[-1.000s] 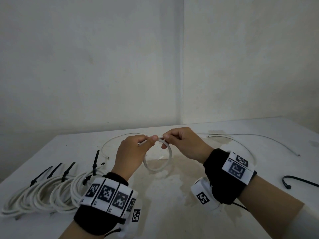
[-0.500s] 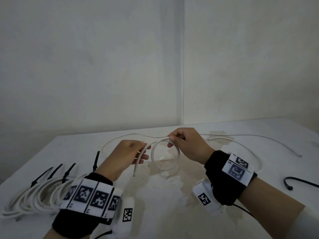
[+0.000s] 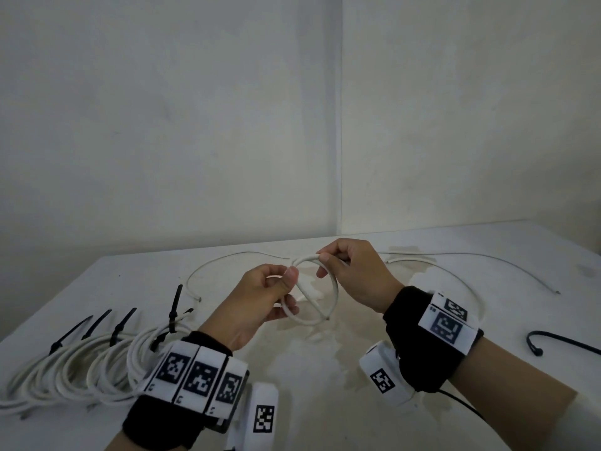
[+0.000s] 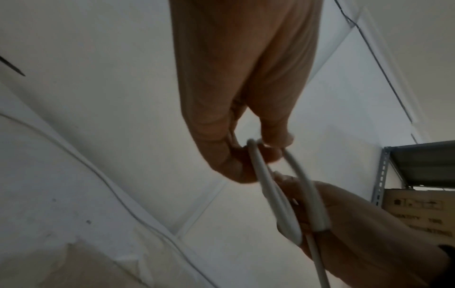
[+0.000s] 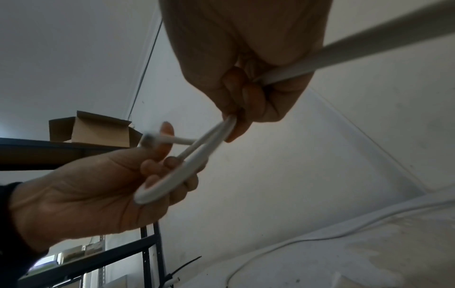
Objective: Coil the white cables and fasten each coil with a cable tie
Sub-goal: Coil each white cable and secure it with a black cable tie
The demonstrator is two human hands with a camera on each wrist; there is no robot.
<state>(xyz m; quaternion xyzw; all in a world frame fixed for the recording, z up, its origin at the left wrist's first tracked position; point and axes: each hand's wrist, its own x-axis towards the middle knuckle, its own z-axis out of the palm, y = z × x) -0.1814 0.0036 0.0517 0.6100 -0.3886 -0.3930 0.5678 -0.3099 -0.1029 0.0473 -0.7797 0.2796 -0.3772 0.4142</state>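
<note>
Head view: a white, stained tabletop (image 3: 325, 369) set into a corner of plain pale walls (image 3: 162, 125). Above its middle, the left hand (image 3: 260, 301) and the right hand (image 3: 354, 275), both wearing black wristbands with printed square markers. Between them, held clear of the table, a small loop of thin white round cable (image 3: 333, 296): left thumb and fingers pinching its near-left side, right fingers curled round its top. From the right hand, the rest of that cable trailing away over the far right of the table. On the near left, a row of finished white cable coils (image 3: 81, 366), each bound by a black plastic cable tie (image 3: 174, 309) with its tail sticking up. At the far right edge, one loose black cable tie (image 3: 562, 341) lying flat, well apart from the hands.

Left wrist view: from below, the left hand (image 4: 246, 97) with fingertips closed on the top of the cable loop (image 4: 270, 194), the right hand (image 4: 369, 233) cupping its lower end. Seen only here: a grey metal shelf upright (image 4: 381, 175) and a brown cardboard box with blurred print (image 4: 418, 210).

Right wrist view: the right hand (image 5: 246, 68) gripping the cable (image 5: 344, 52), the left hand (image 5: 98, 185) holding the loop's lower bend. Seen only here: an open cardboard box (image 5: 91, 130) atop a dark shelf frame (image 5: 98, 253).
</note>
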